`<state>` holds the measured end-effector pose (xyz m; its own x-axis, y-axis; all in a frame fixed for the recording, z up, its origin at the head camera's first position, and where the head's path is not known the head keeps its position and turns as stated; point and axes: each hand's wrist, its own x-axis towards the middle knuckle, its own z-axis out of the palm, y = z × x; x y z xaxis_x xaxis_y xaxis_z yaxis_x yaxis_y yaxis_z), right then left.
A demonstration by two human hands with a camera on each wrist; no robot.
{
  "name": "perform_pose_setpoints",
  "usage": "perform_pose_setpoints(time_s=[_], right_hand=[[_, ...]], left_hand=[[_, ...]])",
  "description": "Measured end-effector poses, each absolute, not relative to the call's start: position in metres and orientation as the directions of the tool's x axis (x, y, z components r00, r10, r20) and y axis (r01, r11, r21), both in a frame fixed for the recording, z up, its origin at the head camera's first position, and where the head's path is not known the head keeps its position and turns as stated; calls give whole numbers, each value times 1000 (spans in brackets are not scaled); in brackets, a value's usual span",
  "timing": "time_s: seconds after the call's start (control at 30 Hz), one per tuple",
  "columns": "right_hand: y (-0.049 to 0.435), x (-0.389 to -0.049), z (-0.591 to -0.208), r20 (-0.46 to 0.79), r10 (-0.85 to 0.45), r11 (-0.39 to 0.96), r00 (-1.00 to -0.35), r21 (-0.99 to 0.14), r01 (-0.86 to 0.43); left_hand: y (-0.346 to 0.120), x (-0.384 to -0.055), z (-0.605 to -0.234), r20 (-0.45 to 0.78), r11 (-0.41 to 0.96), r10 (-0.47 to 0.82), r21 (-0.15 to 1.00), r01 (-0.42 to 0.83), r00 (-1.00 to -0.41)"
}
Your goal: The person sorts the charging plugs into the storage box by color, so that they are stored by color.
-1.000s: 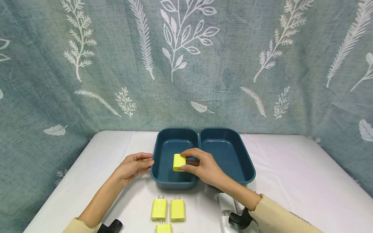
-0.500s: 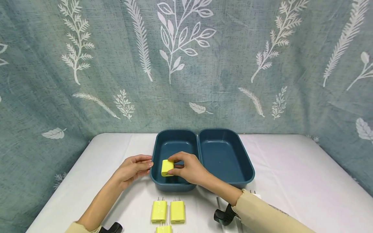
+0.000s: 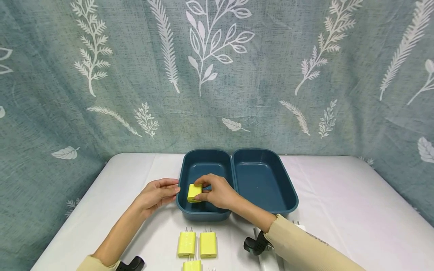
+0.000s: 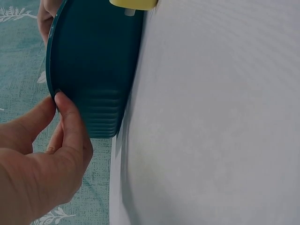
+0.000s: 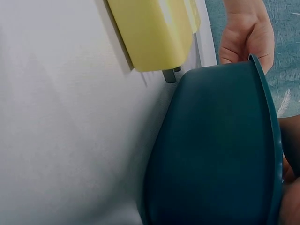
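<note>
A yellow wall charger [image 3: 194, 192] is held by my right hand [image 3: 217, 192], pinched between thumb and fingers inside the left dark blue bin [image 3: 207, 217]. Whether the charger touches the bin's floor cannot be told. My left hand [image 3: 157, 196] pinches that bin's left rim, as the left wrist view shows with thumb and finger [image 4: 70, 117] meeting at the edge. In front of the bin, yellow chargers [image 3: 187, 244] lie on the white cloth with prongs pointing away. In the right wrist view the bin's wall hides most of my right hand.
A second dark blue bin [image 3: 261, 180] stands right against the first. White chargers [image 3: 269, 259] lie at the lower right, partly hidden by my right sleeve [image 3: 305, 241]. A patterned teal curtain [image 3: 217, 94] hangs behind the table.
My right hand has carried the yellow charger leftward and a little down within the left bin, then nearly stopped there. My left hand has stayed on the rim.
</note>
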<state>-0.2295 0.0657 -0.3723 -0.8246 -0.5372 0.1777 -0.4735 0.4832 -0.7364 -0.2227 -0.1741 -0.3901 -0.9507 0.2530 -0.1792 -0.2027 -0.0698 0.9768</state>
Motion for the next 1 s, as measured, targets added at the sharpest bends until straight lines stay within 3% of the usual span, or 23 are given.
perform_pose_setpoints(time_s=[0.53, 1.0], right_hand=[[69, -231, -367, 162, -558, 506, -814, -712, -488], [79, -222, -361, 155, -554, 455, -818, -766, -453]], left_hand=[[-173, -225, -388, -166, -97, 257, 976, -196, -952], [-174, -223, -392, -160, -98, 251, 977, -190, -955]])
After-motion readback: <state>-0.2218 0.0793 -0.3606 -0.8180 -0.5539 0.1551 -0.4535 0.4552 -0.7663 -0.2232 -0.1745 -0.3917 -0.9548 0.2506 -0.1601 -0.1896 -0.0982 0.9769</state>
